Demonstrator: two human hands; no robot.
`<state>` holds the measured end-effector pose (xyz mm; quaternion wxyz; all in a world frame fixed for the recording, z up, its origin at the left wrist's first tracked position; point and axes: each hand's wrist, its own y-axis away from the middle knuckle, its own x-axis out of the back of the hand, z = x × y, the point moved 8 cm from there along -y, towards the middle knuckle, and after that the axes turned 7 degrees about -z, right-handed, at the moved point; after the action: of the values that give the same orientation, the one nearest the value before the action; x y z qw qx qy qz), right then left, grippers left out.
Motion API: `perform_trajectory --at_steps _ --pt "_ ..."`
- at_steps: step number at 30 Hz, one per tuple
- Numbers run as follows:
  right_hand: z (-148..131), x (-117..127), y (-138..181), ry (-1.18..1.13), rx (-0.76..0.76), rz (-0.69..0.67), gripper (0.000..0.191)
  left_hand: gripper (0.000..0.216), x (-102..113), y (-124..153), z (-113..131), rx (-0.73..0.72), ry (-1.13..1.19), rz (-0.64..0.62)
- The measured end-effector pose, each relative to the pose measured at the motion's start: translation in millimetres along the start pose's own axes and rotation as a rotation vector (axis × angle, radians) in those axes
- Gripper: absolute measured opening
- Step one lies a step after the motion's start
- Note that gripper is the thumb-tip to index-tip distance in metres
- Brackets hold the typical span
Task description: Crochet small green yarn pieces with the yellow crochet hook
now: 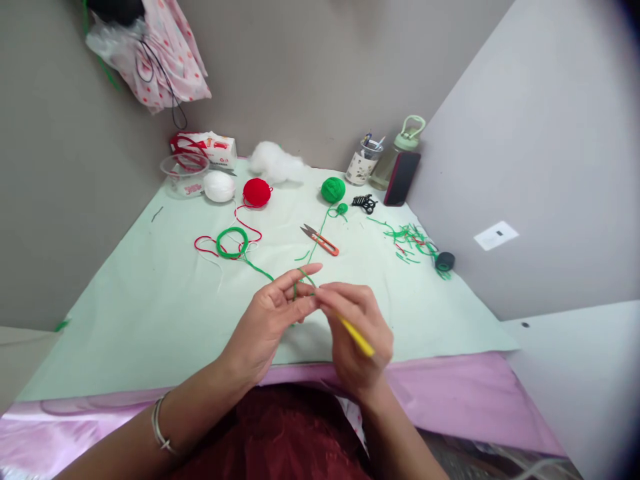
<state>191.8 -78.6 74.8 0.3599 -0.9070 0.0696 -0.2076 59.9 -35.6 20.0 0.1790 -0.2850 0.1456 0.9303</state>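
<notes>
My left hand (273, 320) is raised over the pale green table cover (150, 300) with green yarn (300, 283) looped round its fingers. Its fingers pinch the strand. My right hand (355, 327) is closed on a yellow crochet hook (357, 337), whose tip meets the yarn at the left fingertips. The green strand runs back to a green yarn ball (333, 189). A green yarn ring (233, 242) lies to the left among red strands from a red yarn ball (257, 192).
Orange-handled snips (320, 240) lie just beyond my hands. Green yarn scraps (410, 240) and a small dark spool (445, 261) sit at right. At the back: white ball (219, 186), clear bowl (185, 175), stuffing (276, 161), pen cup (364, 163), bottle (397, 153), phone (401, 179).
</notes>
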Motion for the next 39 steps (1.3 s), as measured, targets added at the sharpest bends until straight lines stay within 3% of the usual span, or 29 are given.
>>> perform_trajectory --at_steps 2,5,7,9,12,19,24,27,30,36,39 --pt "-4.2 3.4 1.1 0.064 0.056 0.014 0.036 0.04 -0.8 -2.9 -6.8 0.075 0.112 -0.05" --pt "18.1 12.7 -1.3 -0.163 -0.165 0.086 0.023 0.025 3.4 -5.9 -7.4 0.092 0.221 -0.07" --pt "33.6 11.9 -1.6 -0.408 -0.312 0.125 0.019 0.026 7.9 -5.9 -1.9 0.031 0.172 -0.038" --pt "38.2 4.1 -3.0 -0.55 -0.359 0.088 0.017 0.032 6.7 -3.7 2.5 -0.018 0.073 -0.036" --pt "36.8 -4.5 -3.3 -0.517 -0.354 0.007 0.014 0.035 -0.6 0.5 3.6 -0.036 -0.033 -0.071" --pt "46.5 -3.6 -0.9 -0.656 -0.433 0.039 0.021 0.03 2.9 2.9 9.8 -0.06 -0.133 -0.032" --pt "29.5 4.7 -1.7 -0.426 -0.309 0.015 0.022 0.034 7.1 4.0 13.0 -0.132 -0.28 -0.009" --pt "11.4 7.5 0.3 -0.174 -0.136 -0.017 0.023 0.036 9.2 7.6 18.1 -0.213 -0.443 0.042" --pt "-3.5 7.2 3.4 -0.086 0.041 -0.019 0.027 0.038 10.9 9.1 18.8 -0.232 -0.495 0.069" --pt "3.7 10.9 3.5 -0.127 -0.066 0.031 0.026 0.04 8.9 5.5 15.3 -0.199 -0.462 0.001" --pt "0.2 9.5 2.4 -0.105 -0.014 -0.011 0.026 0.038 9.2 5.7 17.1 -0.207 -0.513 0.012"
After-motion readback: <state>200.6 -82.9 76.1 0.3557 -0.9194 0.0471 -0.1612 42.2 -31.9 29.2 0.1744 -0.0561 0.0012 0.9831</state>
